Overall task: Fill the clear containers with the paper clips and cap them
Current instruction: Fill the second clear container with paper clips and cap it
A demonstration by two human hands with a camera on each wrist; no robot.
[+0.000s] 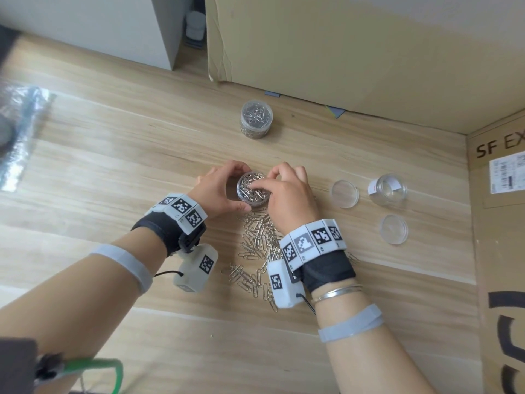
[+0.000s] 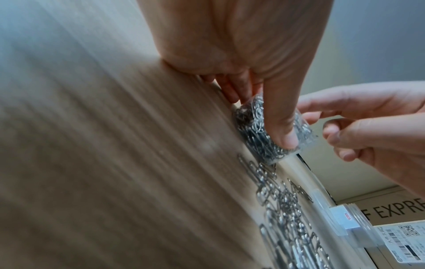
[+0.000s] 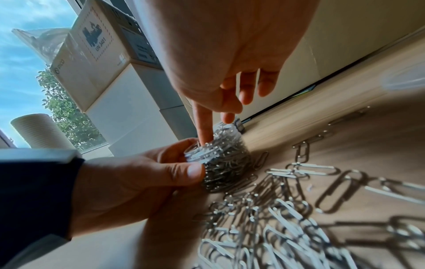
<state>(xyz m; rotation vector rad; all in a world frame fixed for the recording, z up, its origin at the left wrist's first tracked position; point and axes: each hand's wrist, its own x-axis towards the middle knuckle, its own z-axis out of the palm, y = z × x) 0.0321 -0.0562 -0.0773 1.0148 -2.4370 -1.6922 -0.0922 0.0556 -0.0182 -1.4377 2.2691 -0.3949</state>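
A small clear container [image 1: 252, 190] heaped with silver paper clips stands uncapped mid-table. My left hand [image 1: 231, 189] grips its wall, thumb [image 2: 278, 127] on the near side and fingers on the far side. My right hand [image 1: 270, 182] hovers over the mouth, its straight thumb [image 3: 203, 123] pressing the clips down; the other fingers hang loosely. Loose paper clips [image 1: 258, 243] lie in a pile just in front of the container. To the right stand an empty labelled container [image 1: 387, 190] and two clear lids [image 1: 345, 193] [image 1: 393, 229]. A capped full container [image 1: 256, 118] stands farther back.
A large cardboard box [image 1: 341, 52] walls the back and another cardboard box [image 1: 497, 251] the right side. A crumpled plastic bag [image 1: 20, 132] lies at the far left. A white box [image 1: 113, 24] stands at the back left on the wooden table [image 1: 113, 166].
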